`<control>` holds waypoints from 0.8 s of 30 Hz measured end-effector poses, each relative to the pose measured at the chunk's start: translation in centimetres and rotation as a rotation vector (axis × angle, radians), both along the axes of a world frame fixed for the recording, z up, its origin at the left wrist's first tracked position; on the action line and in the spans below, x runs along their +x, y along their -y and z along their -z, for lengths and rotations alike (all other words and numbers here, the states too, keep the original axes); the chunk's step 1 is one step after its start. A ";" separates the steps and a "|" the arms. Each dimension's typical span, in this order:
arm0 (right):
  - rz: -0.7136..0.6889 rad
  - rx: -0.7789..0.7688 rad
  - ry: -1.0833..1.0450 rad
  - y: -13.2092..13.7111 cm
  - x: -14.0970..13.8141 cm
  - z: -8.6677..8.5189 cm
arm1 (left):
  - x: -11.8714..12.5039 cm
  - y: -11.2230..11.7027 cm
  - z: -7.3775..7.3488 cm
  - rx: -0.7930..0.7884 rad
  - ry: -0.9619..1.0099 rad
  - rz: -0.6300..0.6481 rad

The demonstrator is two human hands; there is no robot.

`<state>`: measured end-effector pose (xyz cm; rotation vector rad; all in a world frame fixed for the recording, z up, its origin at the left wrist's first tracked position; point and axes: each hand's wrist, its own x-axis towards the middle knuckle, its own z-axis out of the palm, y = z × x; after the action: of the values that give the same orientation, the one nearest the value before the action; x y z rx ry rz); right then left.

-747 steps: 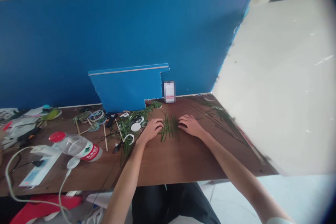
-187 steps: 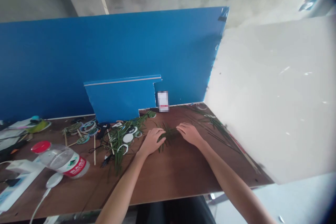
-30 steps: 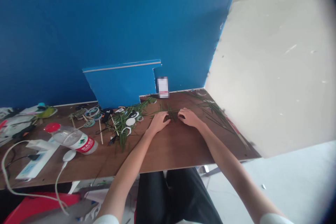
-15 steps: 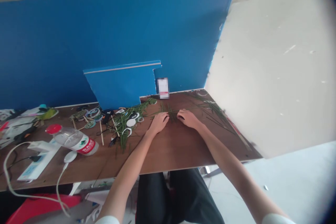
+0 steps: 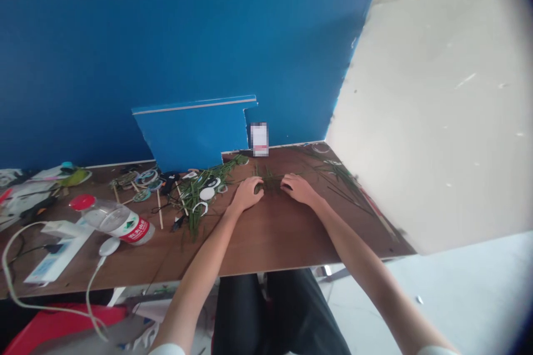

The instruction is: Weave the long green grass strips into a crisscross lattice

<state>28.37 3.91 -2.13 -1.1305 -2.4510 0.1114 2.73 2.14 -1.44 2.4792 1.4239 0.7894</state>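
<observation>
Nearby, clutter [image 5: 207,193] flanks left hand [image 5: 247,194].

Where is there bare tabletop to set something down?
Brown wooden tabletop shows bare between left forearm and right forearm, and between right forearm and long green blades. Crowded: thin green strips between the left hand and right hand; further left, a green leafy pile, white round disc and clear red-capped plastic bottle.
</observation>
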 end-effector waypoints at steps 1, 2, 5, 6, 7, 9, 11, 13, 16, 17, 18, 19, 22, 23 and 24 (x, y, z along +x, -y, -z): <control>0.001 -0.001 0.000 0.0 -0.1 0.1 | -0.1 0.0 0.1 0.001 -0.015 0.007; 0.002 0.000 -0.001 -0.1 -0.1 0.2 | -0.1 0.0 0.1 0.002 -0.028 0.012; 0.007 0.008 -0.003 0.0 -0.2 0.4 | -0.1 0.1 0.0 -0.010 -0.049 0.013; 0.010 0.010 -0.002 0.0 -0.2 0.4 | -0.1 0.1 -0.1 -0.015 -0.049 0.010; 0.010 0.009 0.001 0.0 -0.3 0.4 | -0.1 0.2 -0.1 -0.021 -0.050 0.010; 0.013 0.001 0.001 0.1 -0.4 0.3 | -0.1 0.2 -0.3 -0.026 -0.051 0.011; 0.021 -0.007 -0.005 0.2 -0.5 0.3 | -0.1 0.2 -0.4 -0.029 -0.049 0.015; 0.027 -0.009 -0.011 0.3 -0.7 0.2 | -0.1 0.2 -0.5 -0.030 -0.046 0.017; 0.021 -0.005 -0.019 0.4 -1.1 0.3 | 0.0 0.2 -0.3 -0.024 -0.048 0.020; 0.016 -0.002 -0.024 0.4 -1.1 0.4 | 0.0 0.2 -0.3 -0.019 -0.048 0.020; 0.013 -0.001 -0.028 0.4 -1.1 0.3 | 0.0 0.1 -0.2 -0.014 -0.046 0.021; 0.014 0.000 -0.030 0.4 -1.1 0.3 | -0.1 0.1 -0.2 -0.010 -0.040 0.025; 0.033 -0.002 -0.013 0.4 -0.6 0.0 | -0.5 -0.2 -0.2 -0.010 0.020 0.059; 0.039 -0.002 -0.005 0.4 -0.4 -0.1 | -0.8 -0.3 -0.3 -0.017 0.051 0.075; 0.042 -0.002 0.003 0.3 -0.2 -0.2 | -1.1 -0.4 -0.3 -0.028 0.079 0.093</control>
<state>28.18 3.56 -1.94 -1.1823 -2.4284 0.0993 1.65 2.53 -1.10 2.4445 1.2752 0.8336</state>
